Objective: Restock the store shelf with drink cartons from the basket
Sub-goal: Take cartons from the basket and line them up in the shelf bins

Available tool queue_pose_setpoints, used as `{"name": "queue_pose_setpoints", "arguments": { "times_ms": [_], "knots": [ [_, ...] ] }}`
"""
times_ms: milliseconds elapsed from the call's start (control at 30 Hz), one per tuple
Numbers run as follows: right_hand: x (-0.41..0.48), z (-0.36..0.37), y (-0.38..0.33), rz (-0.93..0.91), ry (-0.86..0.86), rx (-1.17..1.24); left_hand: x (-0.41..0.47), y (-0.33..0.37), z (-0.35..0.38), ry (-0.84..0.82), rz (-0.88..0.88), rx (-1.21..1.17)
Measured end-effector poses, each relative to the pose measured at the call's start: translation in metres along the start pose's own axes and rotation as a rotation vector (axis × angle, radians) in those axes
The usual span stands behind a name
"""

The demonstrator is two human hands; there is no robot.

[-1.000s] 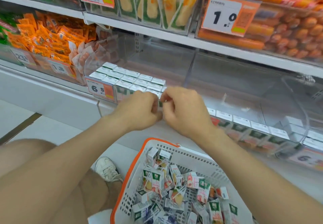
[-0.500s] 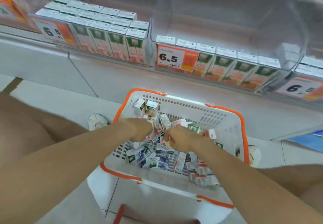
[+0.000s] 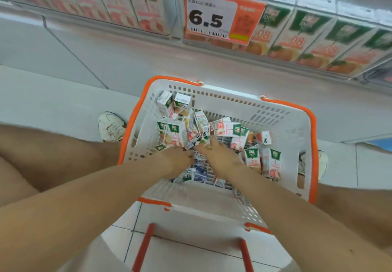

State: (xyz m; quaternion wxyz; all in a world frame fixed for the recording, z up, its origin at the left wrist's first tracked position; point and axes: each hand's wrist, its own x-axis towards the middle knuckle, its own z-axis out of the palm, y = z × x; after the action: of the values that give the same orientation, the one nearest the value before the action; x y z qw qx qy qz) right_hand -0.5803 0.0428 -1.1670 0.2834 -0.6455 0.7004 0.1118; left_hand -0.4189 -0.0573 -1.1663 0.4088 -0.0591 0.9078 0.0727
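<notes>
A white basket [image 3: 282,121] with an orange rim stands on the floor between my knees, holding several small drink cartons [image 3: 177,134] in a loose heap. Both hands are down inside it, close together at the middle of the heap. My left hand [image 3: 172,162] digs into the cartons with its fingertips hidden among them. My right hand [image 3: 219,155] lies on the pile, fingers stretched forward and touching a green-topped carton [image 3: 204,140]. Above, the shelf [image 3: 148,44] carries a front row of upright cartons [image 3: 297,36].
An orange and white price tag [image 3: 214,17] reading 6.5 hangs on the shelf front. My shoes [image 3: 110,126] [image 3: 318,163] flank the basket on the pale tiled floor. The basket's orange handle [image 3: 142,248] lies folded down toward me.
A second ago both hands were up at the shelf's carton row. They dropped into the basket, and since then the view has moved closer while the hands stay in the heap.
</notes>
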Motion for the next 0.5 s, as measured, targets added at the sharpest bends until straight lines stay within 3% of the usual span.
{"name": "queue_pose_setpoints", "arguments": {
  "times_ms": [100,300,500],
  "knots": [
    [0.0,0.006,0.005,0.018,-0.068,0.009,0.001,0.003,-0.005,0.06,0.012,-0.01],
    [0.003,0.012,0.002,0.141,-0.014,0.237,0.004,-0.001,-0.001,0.096,0.03,0.067],
    [-0.002,-0.001,0.006,0.18,0.004,0.187,0.007,-0.014,0.005,0.118,0.08,0.117]
  ]
}}
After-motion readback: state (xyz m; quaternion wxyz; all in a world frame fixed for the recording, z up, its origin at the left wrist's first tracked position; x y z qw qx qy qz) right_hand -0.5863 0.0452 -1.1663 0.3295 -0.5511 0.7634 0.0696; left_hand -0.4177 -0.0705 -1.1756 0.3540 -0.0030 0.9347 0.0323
